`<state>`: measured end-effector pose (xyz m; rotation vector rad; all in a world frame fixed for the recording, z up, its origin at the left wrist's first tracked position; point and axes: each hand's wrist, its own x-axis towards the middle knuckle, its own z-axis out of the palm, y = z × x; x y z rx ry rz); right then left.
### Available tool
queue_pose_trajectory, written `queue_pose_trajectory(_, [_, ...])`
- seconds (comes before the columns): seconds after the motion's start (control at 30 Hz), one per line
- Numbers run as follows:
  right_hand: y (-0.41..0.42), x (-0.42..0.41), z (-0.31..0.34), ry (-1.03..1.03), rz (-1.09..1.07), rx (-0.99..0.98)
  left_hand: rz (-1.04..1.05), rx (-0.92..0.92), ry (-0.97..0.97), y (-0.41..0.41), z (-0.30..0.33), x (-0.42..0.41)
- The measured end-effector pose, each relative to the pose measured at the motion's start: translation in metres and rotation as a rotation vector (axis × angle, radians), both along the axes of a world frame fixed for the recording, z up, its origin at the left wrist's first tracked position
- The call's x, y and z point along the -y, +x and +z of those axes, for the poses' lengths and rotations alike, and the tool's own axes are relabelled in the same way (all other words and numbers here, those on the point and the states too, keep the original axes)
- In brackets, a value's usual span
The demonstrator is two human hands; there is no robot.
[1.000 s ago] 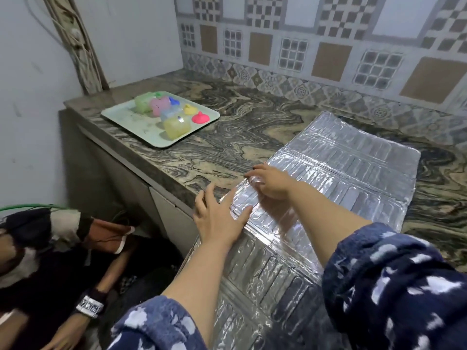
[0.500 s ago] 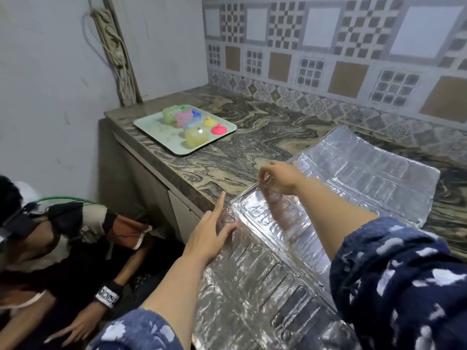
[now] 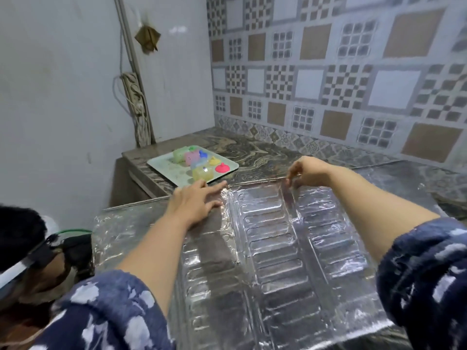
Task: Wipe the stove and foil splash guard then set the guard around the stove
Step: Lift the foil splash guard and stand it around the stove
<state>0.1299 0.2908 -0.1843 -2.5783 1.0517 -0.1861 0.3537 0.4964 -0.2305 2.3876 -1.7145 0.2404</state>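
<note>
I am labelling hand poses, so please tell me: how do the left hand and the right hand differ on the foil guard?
The left hand lies flat, fingers spread, palm pressing the foil guard; the right hand is curled, pinching the guard's far edge with its fingertips. The left hand is nearer its left part, close to the tray; the right hand reaches farther, toward the middle. Both touch the guard, and both arms wear blue patterned sleeves.

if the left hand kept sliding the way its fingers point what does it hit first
Probably the foil guard's far edge, then bare counter. The left hand points up-right, so the tray likely stays to its left; depth is unclear.
</note>
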Motion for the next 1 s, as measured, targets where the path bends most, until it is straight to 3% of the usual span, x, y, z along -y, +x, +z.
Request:
queue_pose_trajectory(0.17, [-0.027, -0.001, 0.014, 0.02, -0.05, -0.024, 0.01, 0.084, 0.034, -0.001, 0.02, 0.002])
queue_pose_trajectory(0.37, [-0.041, 0.001, 0.048, -0.026, -0.148, 0.229, 0.009, 0.114, -0.062, -0.002, 0.068, 0.022])
queue_pose_trajectory(0.6, [-0.047, 0.003, 0.098, -0.249, -0.274, 0.346, 0.026, 0.201, -0.17, -0.013, 0.122, 0.054])
queue_pose_trajectory(1.0, [-0.078, 0.027, 0.087, -0.379, -0.386, 0.434, -0.092, 0.178, -0.266, -0.016, 0.125, 0.106])
